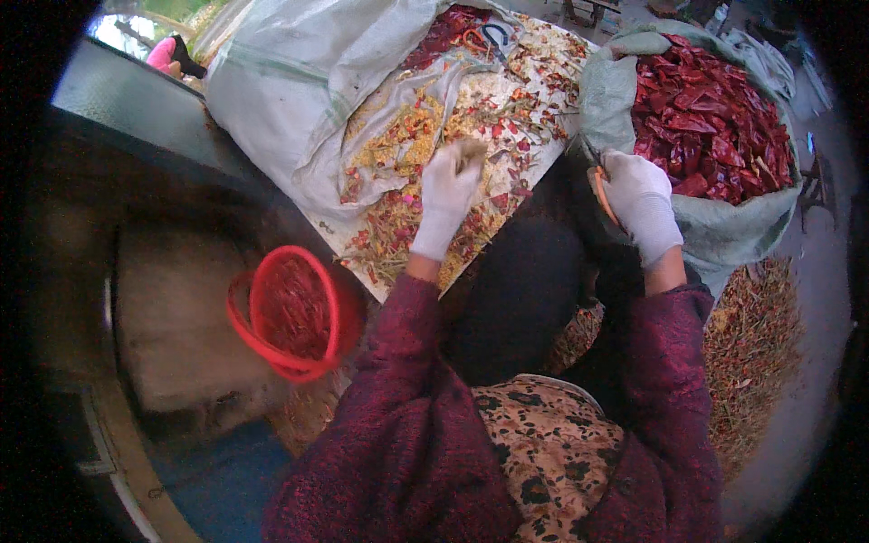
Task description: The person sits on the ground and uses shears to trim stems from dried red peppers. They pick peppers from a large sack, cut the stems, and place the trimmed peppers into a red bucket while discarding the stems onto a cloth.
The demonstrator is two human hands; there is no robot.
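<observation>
Both my hands wear white knit gloves. My left hand (451, 183) is curled above the white tabletop, over scattered yellow seeds (415, 139), stems and red chili scraps. Its fingertips look brownish and blurred, so whether something is pinched there is unclear. My right hand (638, 193) grips orange-handled scissors (601, 193) beside a large woven sack (736, 227). That sack is rolled down at the rim and full of dried red chili pieces (706, 115). Across the table, a white woven sack (271, 88) lies on its side, with more red chilies (451, 34) at its mouth.
A second pair of scissors (495, 42), dark-handled, lies at the table's far side. Lower left stands a red plastic bucket (333, 298) holding red chilies. A heap of stems and scraps (753, 360) covers the floor at right. Someone in pink (163, 54) appears at upper left.
</observation>
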